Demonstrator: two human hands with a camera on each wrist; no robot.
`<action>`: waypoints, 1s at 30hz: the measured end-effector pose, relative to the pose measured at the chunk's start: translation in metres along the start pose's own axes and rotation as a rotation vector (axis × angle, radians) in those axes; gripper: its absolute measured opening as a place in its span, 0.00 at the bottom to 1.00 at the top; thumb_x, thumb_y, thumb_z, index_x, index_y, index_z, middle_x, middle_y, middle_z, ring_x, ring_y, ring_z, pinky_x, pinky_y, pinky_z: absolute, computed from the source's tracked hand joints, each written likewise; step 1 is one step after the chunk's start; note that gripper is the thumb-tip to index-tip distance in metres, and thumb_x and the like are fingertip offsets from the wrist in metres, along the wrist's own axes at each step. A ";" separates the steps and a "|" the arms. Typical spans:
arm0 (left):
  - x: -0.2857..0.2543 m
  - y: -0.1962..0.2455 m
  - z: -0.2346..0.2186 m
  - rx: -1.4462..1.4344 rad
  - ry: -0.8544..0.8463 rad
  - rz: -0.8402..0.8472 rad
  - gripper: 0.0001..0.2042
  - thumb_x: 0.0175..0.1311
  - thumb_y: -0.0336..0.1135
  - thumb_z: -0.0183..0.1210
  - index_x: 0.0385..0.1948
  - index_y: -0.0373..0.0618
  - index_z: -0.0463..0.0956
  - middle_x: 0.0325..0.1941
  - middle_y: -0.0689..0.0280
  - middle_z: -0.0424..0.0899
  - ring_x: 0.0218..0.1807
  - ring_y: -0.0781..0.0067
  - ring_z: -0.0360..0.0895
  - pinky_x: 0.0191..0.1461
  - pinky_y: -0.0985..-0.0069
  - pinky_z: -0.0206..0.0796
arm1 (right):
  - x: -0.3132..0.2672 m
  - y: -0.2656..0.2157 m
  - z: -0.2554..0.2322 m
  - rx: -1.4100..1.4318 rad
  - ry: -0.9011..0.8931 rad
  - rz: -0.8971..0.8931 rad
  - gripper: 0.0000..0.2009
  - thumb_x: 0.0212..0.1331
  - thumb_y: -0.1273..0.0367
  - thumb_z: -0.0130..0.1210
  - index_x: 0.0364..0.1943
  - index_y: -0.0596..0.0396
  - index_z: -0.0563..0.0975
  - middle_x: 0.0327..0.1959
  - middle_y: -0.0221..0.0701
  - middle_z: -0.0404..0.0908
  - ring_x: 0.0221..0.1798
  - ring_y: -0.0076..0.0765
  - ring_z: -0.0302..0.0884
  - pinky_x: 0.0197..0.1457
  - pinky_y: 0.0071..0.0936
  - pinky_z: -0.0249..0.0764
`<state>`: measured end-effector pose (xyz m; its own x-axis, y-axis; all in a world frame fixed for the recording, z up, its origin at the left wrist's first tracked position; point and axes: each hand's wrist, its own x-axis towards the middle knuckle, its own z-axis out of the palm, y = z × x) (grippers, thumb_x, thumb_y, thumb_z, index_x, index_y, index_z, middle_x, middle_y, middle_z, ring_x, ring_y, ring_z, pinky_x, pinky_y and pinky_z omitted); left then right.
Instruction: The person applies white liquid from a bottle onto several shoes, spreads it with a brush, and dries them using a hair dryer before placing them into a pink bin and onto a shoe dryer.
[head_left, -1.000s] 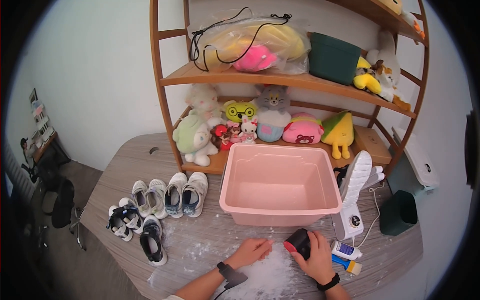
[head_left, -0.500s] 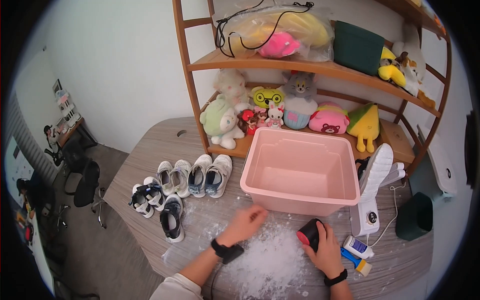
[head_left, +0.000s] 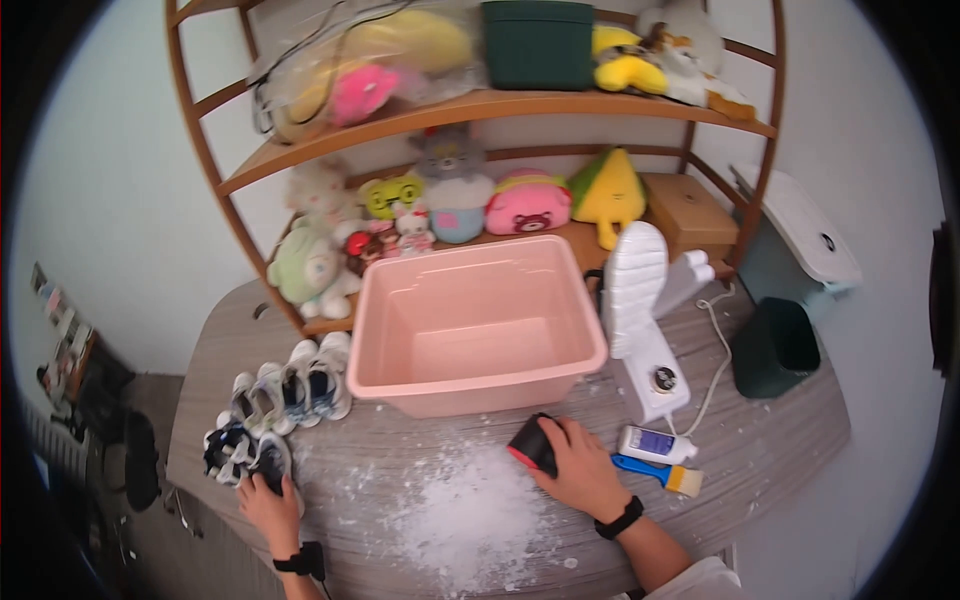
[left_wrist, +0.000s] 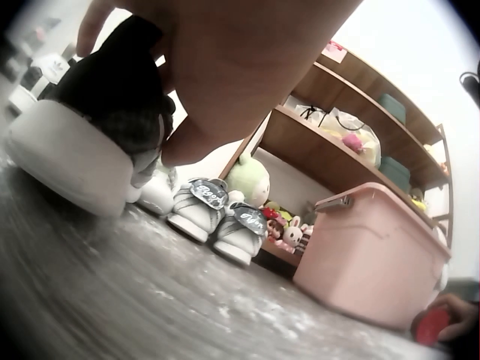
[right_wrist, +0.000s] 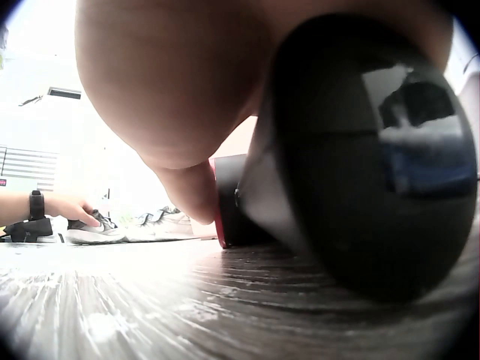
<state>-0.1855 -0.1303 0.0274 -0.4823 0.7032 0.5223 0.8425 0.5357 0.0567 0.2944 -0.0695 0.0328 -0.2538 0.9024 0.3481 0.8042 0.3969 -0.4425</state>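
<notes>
Currently, the left hand (head_left: 268, 508) is gripping the dark shoe (head_left: 273, 456) near its opening, the thumb and fingers bending around opposite sides and spreading only as wide as the upper. The shoe is sitting directly beneath this hand; further pale shoes (head_left: 310, 387) are standing just beyond its fingers. The right hand (head_left: 583, 470) is holding a black device (head_left: 537, 446) with a red end, its fingers wrapping around the body. A pink bin (head_left: 480, 390) is standing ahead of and between both hands, while white powder (head_left: 470, 515) is covering the table (head_left: 380, 560) between them. A bottle (head_left: 650, 444) and a brush (head_left: 660, 474) are lying just right of the right hand. The upper edge is cropping the left hand in the left wrist view, and whether its fingertips are reaching inside the shoe cannot be told. In the right wrist view, the device is hiding the right fingertips.
</notes>
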 end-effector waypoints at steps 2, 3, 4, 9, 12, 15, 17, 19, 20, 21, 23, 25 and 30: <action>0.001 0.000 -0.002 -0.043 -0.044 0.003 0.15 0.58 0.38 0.70 0.37 0.34 0.79 0.51 0.48 0.76 0.59 0.40 0.68 0.59 0.48 0.64 | -0.002 0.001 0.001 -0.018 0.025 0.012 0.39 0.51 0.58 0.70 0.69 0.51 0.68 0.58 0.46 0.74 0.56 0.55 0.77 0.58 0.49 0.75; 0.001 -0.003 0.002 -0.056 -0.045 0.021 0.15 0.58 0.38 0.70 0.37 0.34 0.79 0.51 0.48 0.76 0.59 0.40 0.68 0.59 0.48 0.64 | -0.002 0.002 0.002 -0.024 0.031 -0.006 0.39 0.51 0.58 0.70 0.69 0.51 0.69 0.57 0.45 0.74 0.55 0.55 0.78 0.58 0.48 0.75; 0.000 -0.007 0.007 -0.093 -0.083 0.072 0.13 0.57 0.35 0.70 0.34 0.34 0.79 0.50 0.48 0.76 0.59 0.40 0.67 0.59 0.48 0.64 | -0.003 0.003 0.003 -0.024 0.054 -0.016 0.39 0.50 0.58 0.70 0.69 0.51 0.69 0.56 0.44 0.75 0.54 0.53 0.78 0.56 0.48 0.75; -0.013 0.009 -0.018 -0.285 -0.165 0.191 0.09 0.56 0.27 0.68 0.28 0.31 0.77 0.45 0.49 0.73 0.57 0.40 0.65 0.58 0.50 0.61 | -0.003 0.005 0.001 -0.051 0.087 0.030 0.38 0.50 0.59 0.71 0.68 0.51 0.69 0.53 0.42 0.75 0.51 0.52 0.78 0.54 0.48 0.75; -0.026 0.030 -0.040 -0.442 -0.187 0.326 0.10 0.52 0.26 0.68 0.28 0.34 0.74 0.43 0.51 0.73 0.53 0.42 0.67 0.56 0.52 0.61 | -0.005 0.007 0.002 -0.044 0.096 0.043 0.38 0.51 0.59 0.70 0.69 0.51 0.69 0.53 0.43 0.75 0.51 0.53 0.78 0.54 0.48 0.75; -0.034 0.071 -0.065 -0.620 -0.246 0.444 0.12 0.47 0.26 0.69 0.29 0.36 0.73 0.41 0.54 0.73 0.49 0.45 0.68 0.55 0.54 0.61 | -0.005 0.007 0.003 -0.044 0.097 0.047 0.38 0.52 0.59 0.69 0.69 0.51 0.69 0.54 0.44 0.74 0.53 0.54 0.77 0.55 0.48 0.75; -0.035 0.094 -0.064 -0.724 -0.262 0.658 0.11 0.48 0.27 0.69 0.29 0.36 0.75 0.40 0.53 0.75 0.48 0.47 0.69 0.53 0.55 0.62 | -0.006 0.008 0.003 -0.040 0.073 0.051 0.39 0.54 0.55 0.70 0.69 0.53 0.68 0.57 0.46 0.73 0.55 0.56 0.76 0.57 0.49 0.75; -0.035 0.115 -0.056 -0.808 -0.350 0.722 0.09 0.49 0.30 0.70 0.29 0.38 0.79 0.41 0.56 0.79 0.48 0.46 0.73 0.53 0.55 0.65 | -0.007 0.009 -0.004 -0.010 0.098 0.025 0.39 0.55 0.53 0.69 0.69 0.54 0.68 0.58 0.46 0.73 0.56 0.57 0.76 0.57 0.49 0.75; -0.032 0.128 -0.055 -0.815 -0.310 0.841 0.10 0.50 0.31 0.71 0.30 0.39 0.81 0.38 0.59 0.81 0.44 0.49 0.76 0.51 0.57 0.66 | -0.008 0.011 -0.010 0.021 0.123 0.002 0.39 0.56 0.51 0.69 0.69 0.55 0.68 0.59 0.47 0.73 0.56 0.57 0.75 0.58 0.49 0.75; -0.028 0.142 -0.056 -0.818 -0.308 0.842 0.10 0.50 0.31 0.71 0.30 0.39 0.81 0.38 0.59 0.81 0.44 0.49 0.76 0.51 0.57 0.66 | -0.009 0.011 -0.018 0.018 0.124 0.002 0.39 0.56 0.51 0.69 0.69 0.55 0.68 0.59 0.47 0.73 0.56 0.57 0.75 0.58 0.49 0.75; -0.022 0.167 -0.058 -0.838 -0.403 0.950 0.10 0.50 0.33 0.72 0.30 0.41 0.82 0.35 0.61 0.82 0.40 0.52 0.79 0.49 0.60 0.70 | -0.012 0.012 -0.041 -0.019 0.180 0.022 0.39 0.57 0.49 0.68 0.67 0.58 0.69 0.60 0.48 0.74 0.57 0.58 0.75 0.59 0.49 0.75; -0.018 0.185 -0.049 -0.875 -0.396 0.996 0.09 0.50 0.33 0.72 0.29 0.42 0.82 0.34 0.62 0.82 0.38 0.53 0.80 0.45 0.60 0.72 | -0.022 0.020 -0.058 -0.032 0.237 0.031 0.32 0.59 0.55 0.69 0.62 0.58 0.72 0.55 0.47 0.76 0.55 0.58 0.76 0.57 0.47 0.75; -0.011 0.205 -0.025 -0.916 -0.432 1.100 0.09 0.49 0.34 0.73 0.28 0.43 0.82 0.31 0.63 0.82 0.34 0.54 0.81 0.37 0.62 0.75 | -0.072 0.038 -0.089 -0.154 0.172 0.256 0.17 0.55 0.70 0.65 0.48 0.60 0.78 0.44 0.43 0.80 0.49 0.54 0.78 0.53 0.46 0.76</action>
<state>-0.0017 -0.0400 0.0548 0.5829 0.7177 0.3809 0.5974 -0.6963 0.3978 0.3911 -0.1347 0.0650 0.0507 0.9226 0.3823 0.9049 0.1196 -0.4085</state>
